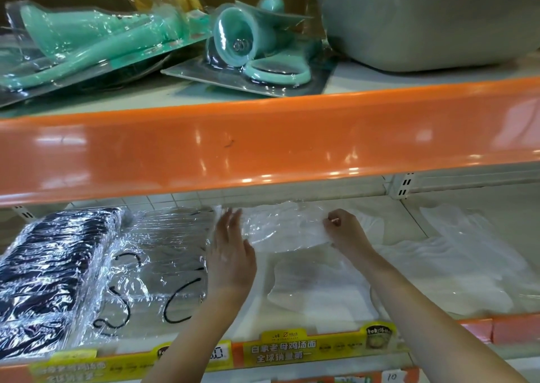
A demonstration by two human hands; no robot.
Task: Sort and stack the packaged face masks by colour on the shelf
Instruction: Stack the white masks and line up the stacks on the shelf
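Am reading near edge first: lower shelf (306, 318) lip, white mask pack (309, 283) lying flat between both forearms.

Left hand (230, 251) lying flat, fingers straight, pressing left edge of clear-wrapped white pack (280, 228).

Right hand (342, 229) pinching that pack's right edge, fingers curled.

Pack's long axis running left-right, spanning both hands; both equally near.

Far left: black mask stack (52, 268), grey packs (166, 254) beside it. White pile (455, 266) lying right; I judge it nearer right hand.
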